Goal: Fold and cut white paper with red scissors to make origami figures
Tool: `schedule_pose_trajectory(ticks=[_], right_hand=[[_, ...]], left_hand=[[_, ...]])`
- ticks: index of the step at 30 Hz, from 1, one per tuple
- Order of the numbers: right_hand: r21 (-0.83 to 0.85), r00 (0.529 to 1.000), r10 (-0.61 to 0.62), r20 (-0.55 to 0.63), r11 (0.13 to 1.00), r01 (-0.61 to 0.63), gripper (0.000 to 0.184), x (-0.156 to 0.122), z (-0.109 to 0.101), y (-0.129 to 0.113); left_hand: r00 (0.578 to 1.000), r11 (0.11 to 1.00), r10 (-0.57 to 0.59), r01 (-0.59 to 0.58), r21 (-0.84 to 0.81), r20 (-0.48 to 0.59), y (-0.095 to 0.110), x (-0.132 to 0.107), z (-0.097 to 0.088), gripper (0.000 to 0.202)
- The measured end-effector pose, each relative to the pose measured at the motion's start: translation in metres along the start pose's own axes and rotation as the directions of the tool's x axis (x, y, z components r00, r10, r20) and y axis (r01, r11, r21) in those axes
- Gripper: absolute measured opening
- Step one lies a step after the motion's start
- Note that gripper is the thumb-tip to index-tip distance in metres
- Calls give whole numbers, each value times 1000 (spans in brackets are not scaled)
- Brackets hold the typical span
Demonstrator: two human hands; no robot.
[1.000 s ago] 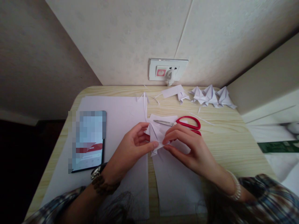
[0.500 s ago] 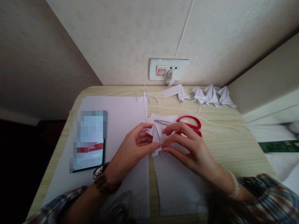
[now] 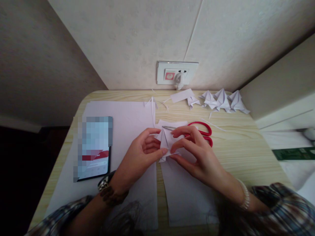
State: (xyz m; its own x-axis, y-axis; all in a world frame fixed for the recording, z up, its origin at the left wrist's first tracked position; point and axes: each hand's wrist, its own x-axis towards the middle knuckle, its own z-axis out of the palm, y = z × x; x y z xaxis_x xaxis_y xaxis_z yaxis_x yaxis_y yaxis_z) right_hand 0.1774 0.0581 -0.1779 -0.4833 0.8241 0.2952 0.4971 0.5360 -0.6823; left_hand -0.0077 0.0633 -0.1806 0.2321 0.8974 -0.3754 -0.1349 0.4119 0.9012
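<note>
A small white folded paper piece (image 3: 166, 141) is held just above the wooden table (image 3: 241, 147), between both hands. My left hand (image 3: 140, 157) pinches its left side with thumb and fingers. My right hand (image 3: 197, 155) pinches its right side, index finger curled over the top edge. Red-handled scissors (image 3: 200, 132) lie right behind my right hand, blades pointing left under the paper piece. A white sheet (image 3: 184, 193) lies flat under my hands.
A phone (image 3: 94, 147) rests on a large white sheet (image 3: 128, 114) at the left. Three folded paper shapes (image 3: 222, 101) and paper scraps (image 3: 180, 96) line the table's back edge below a wall socket (image 3: 176, 73). A white cabinet stands at the right.
My right index finger has moved up and left over the top of the folded piece, covering more of the scissors' blades. The left hand has barely shifted.
</note>
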Motion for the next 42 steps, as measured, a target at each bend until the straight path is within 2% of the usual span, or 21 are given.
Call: schedule_pose_trajectory(ticks=[8, 15, 25, 29, 35, 42], right_hand=[[-24, 999, 36, -19, 999, -36, 5, 0, 1, 0], [6, 1000, 13, -3, 1000, -12, 6, 1, 1, 1], [152, 997, 82, 4, 985, -81, 13, 2, 4, 0], [177, 992, 124, 6, 976, -123, 12, 2, 5, 1], [210, 973, 230, 6, 951, -226, 14, 4, 4, 1], [195, 976, 212, 40, 957, -216, 7, 6, 4, 2]], left_hand=[[1000, 997, 8, -8, 80, -4, 2, 0, 2, 37], [999, 990, 38, -35, 135, -18, 3, -1, 2, 39], [1000, 979, 24, -21, 205, -16, 5, -2, 2, 37], [1000, 986, 4, -3, 165, -3, 3, -1, 1, 37], [999, 996, 45, -45, 79, -3, -2, 0, 1, 44], [999, 998, 39, -39, 49, 11, -3, 0, 1, 48]])
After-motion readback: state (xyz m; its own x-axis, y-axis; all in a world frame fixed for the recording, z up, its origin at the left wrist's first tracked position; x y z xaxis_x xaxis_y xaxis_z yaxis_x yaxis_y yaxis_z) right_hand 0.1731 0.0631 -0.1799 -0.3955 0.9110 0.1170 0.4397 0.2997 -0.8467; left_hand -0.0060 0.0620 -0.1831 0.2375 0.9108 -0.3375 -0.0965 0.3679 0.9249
